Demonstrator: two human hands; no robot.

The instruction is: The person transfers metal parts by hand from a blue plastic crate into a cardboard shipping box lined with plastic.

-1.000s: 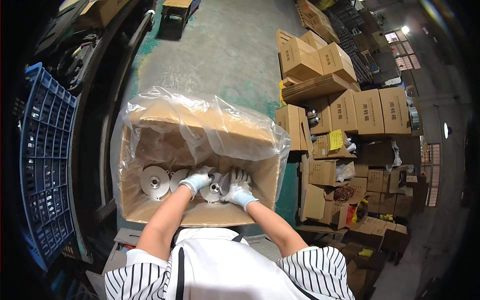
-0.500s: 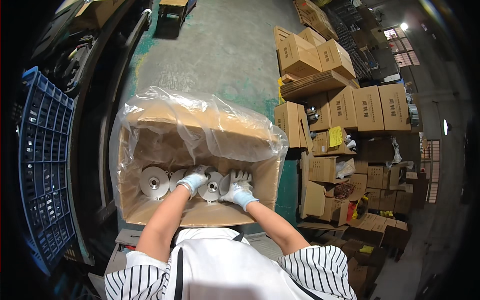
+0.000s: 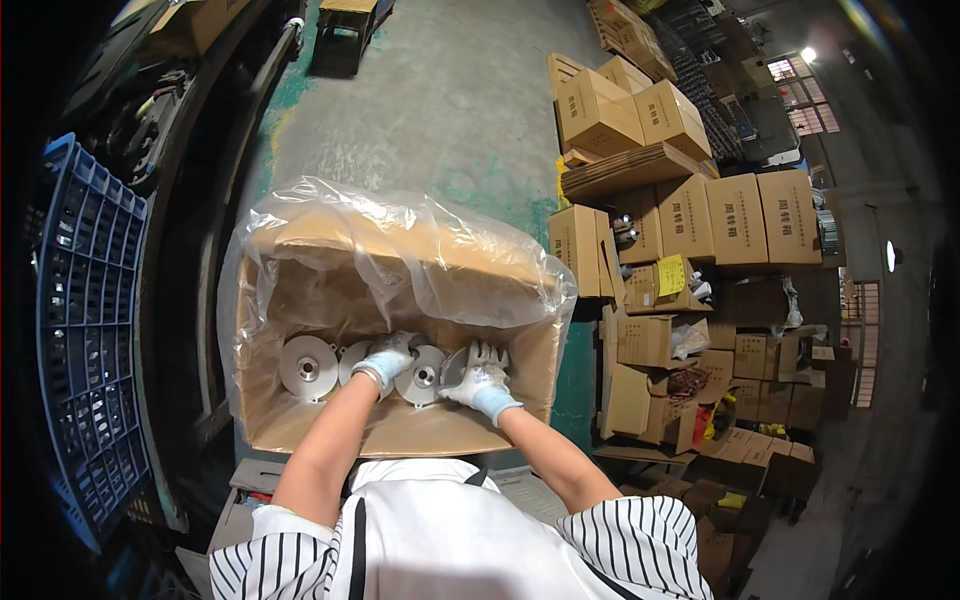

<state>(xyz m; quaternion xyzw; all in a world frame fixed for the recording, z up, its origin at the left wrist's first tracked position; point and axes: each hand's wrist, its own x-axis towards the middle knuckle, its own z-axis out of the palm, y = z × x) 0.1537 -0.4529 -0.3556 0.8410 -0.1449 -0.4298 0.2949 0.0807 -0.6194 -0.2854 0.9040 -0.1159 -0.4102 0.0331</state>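
Note:
Inside a deep cardboard box [image 3: 262, 425] lie several round, pale grey metal discs with raised central hubs. One disc [image 3: 309, 367] is fully visible at the left, and another [image 3: 352, 358] is partly covered by my left hand [image 3: 388, 360]. That hand, in a white glove with a light-blue cuff, has its fingers curled down at the edge of the middle disc [image 3: 424, 376]. My right hand [image 3: 482, 374], gloved the same way, grips a darker-looking disc [image 3: 454, 369], with its thumb apart and fingers spread across it. Both hands hide parts of the discs beneath.
Clear plastic film [image 3: 400, 235] drapes over the box's far flap and sides. A blue plastic crate [image 3: 90, 330] stands on the left. Stacked cartons [image 3: 685, 220] line the right side, some open with parts inside. A small stool [image 3: 347, 30] is on the floor far ahead.
My right hand has shifted very slightly rightward, with its fingers a little straighter. My left hand and the discs look nearly the same.

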